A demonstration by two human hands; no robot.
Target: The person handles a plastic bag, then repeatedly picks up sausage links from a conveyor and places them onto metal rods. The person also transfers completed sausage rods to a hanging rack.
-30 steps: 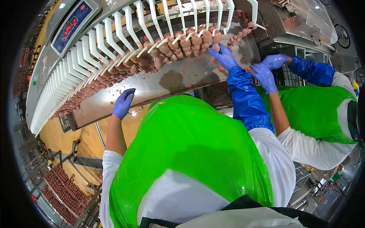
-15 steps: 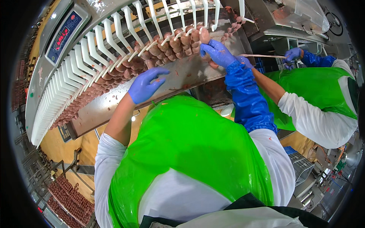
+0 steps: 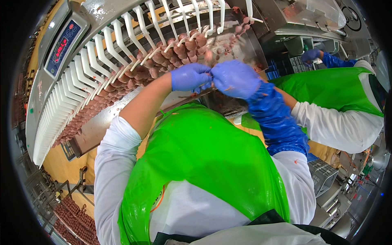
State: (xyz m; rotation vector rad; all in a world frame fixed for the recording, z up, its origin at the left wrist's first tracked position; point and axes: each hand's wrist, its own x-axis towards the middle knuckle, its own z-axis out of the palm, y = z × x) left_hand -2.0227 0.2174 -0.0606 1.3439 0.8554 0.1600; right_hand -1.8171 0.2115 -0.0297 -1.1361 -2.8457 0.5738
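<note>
My left hand and my right hand, both in purple-blue gloves, meet over the near edge of a metal tray. Their fingertips are pinched together, touching or nearly so. Whatever lies between the fingers is hidden or too small to make out. Just beyond them shows a blurred pinkish sausage link. Strings of linked sausages hang close by on a curved row of white hooks, to the left of and beyond my hands. The last hooks on the right hold none.
A control panel with a red display sits at the upper left. Past the tray's right side a co-worker's gloved hand holds something whitish; that person wears a green apron. A sausage-loaded rack stands lower left, a grey crate lower right.
My left hand has moved right and closed. My right hand has come down from the last hooked sausages to meet it. The hooks have shifted slightly left; the co-worker's stretched pale strand is gone from view.
</note>
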